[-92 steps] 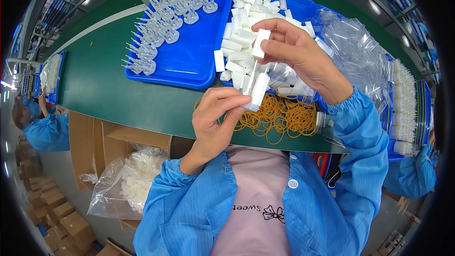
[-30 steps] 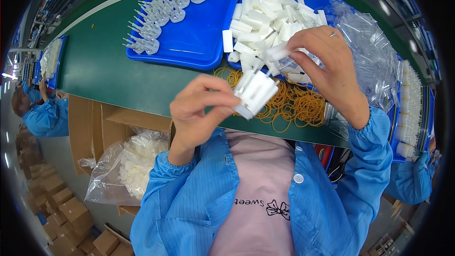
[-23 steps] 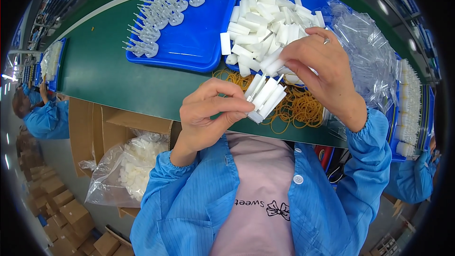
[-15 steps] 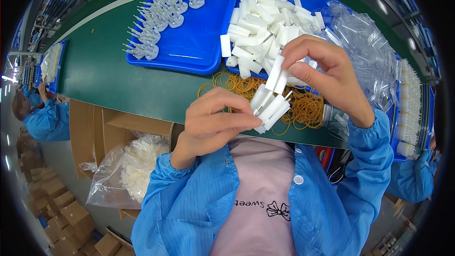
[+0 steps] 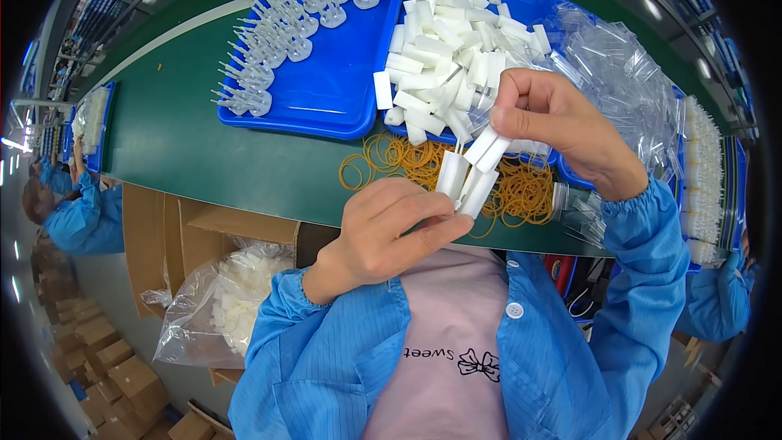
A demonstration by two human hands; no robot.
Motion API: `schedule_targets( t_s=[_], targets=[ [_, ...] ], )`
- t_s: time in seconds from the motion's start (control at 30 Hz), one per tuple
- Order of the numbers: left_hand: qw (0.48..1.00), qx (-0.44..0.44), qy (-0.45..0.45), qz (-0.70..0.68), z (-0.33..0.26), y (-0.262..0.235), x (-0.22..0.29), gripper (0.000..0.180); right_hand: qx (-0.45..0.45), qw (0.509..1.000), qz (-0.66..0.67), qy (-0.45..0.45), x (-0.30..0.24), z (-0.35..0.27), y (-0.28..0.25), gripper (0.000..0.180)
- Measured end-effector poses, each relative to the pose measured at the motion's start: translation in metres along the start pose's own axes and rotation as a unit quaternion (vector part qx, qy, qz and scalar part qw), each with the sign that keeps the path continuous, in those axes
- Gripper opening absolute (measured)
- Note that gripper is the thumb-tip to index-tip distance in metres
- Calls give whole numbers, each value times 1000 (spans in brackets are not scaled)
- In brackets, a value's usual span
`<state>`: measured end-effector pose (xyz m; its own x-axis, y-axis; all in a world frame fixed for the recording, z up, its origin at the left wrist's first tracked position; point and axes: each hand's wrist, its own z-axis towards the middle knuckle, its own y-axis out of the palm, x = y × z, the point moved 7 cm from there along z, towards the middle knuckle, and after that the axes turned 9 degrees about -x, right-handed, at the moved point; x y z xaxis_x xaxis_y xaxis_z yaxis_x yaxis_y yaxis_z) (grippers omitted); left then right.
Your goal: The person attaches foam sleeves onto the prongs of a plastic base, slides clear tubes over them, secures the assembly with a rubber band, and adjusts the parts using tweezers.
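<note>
My left hand [image 5: 399,224] is closed on a clear pronged base, mostly hidden by the fingers, with white sleeves [image 5: 481,193] standing on some of its prongs. Thin prong tips show bare beside the sleeves. In a pinch, my right hand [image 5: 562,126] grips the top of another white sleeve piece [image 5: 490,151], whose lower end meets the tops of the sleeves on the base. Below and behind the hands, loose tan rubber bands [image 5: 525,191] lie on the green table [image 5: 179,151]. A heap of similar white sleeves [image 5: 444,37] fills a blue tray just beyond.
On the far left, a blue tray [image 5: 342,73] carries rows of clear pronged bases [image 5: 269,53]. Clear plastic pieces [image 5: 603,73] pile up at the right. A cardboard box [image 5: 151,232] with a bag of white pieces [image 5: 240,301] stands below the table's edge. Other people [image 5: 77,216] sit at both sides.
My right hand has moved slightly down, and the white piece in it has tilted over to the right. The base in my left hand has turned more upright.
</note>
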<state>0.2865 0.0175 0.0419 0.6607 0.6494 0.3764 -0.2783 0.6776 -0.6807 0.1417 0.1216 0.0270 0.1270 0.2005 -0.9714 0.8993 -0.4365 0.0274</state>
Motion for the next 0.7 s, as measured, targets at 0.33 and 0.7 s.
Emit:
schedule_targets(
  t_s=[0.33, 0.7],
  targets=[
    [1000, 2, 31, 0, 4, -2, 4, 33, -39, 983, -171, -60, -19, 1, 8, 20],
    [985, 136, -35, -101, -16, -10, 3, 35, -44, 987, -148, -39, -15, -11, 37, 21]
  ],
)
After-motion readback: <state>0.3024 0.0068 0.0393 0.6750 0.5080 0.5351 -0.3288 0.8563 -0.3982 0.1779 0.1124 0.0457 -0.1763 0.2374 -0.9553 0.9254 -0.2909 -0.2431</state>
